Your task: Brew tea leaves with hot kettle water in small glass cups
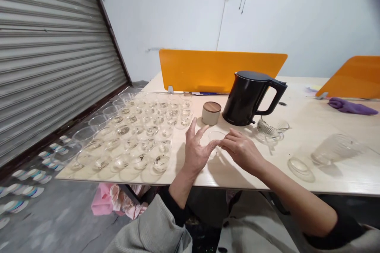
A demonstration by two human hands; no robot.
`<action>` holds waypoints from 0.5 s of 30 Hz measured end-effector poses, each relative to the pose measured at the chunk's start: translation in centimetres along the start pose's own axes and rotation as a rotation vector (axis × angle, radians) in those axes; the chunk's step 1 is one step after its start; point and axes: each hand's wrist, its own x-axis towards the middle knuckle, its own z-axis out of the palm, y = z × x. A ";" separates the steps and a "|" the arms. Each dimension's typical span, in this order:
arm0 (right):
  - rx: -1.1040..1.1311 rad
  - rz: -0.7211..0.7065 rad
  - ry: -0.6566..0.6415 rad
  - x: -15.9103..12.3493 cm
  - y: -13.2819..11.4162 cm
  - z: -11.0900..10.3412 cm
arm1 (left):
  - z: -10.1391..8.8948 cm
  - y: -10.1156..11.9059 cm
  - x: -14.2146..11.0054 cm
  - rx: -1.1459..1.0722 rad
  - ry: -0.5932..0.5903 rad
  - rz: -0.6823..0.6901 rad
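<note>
My left hand (198,148) has its fingers spread, and its thumb reaches across to the fingertips of my right hand. Pinched together, the fingers of my right hand (243,151) hide whatever may be between them. Below and between both hands stands a clear cup (216,133), partly covered by them. Just behind it is a small cream canister (210,115) with a wooden lid. A black electric kettle (246,101) stands behind my right hand, its handle to the right.
Many clear cups (162,162) with dark bits inside crowd the table's left side. On the right are a glass strainer cup (271,128), a glass lid (300,168), a ribbed glass pitcher (335,148) and a purple cloth (352,106). An orange divider (202,69) rises behind.
</note>
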 end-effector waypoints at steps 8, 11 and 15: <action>-0.013 0.068 -0.020 0.8 2.2 0.9 | -0.1 -1.8 -3.3 -0.039 -0.037 -0.173; -0.021 0.060 -0.030 1.3 2.7 1.1 | -0.1 -2.2 -3.8 -0.022 -0.076 -0.214; -0.017 0.035 -0.033 1.9 2.9 1.1 | -0.1 -2.3 -3.6 -0.008 -0.088 -0.240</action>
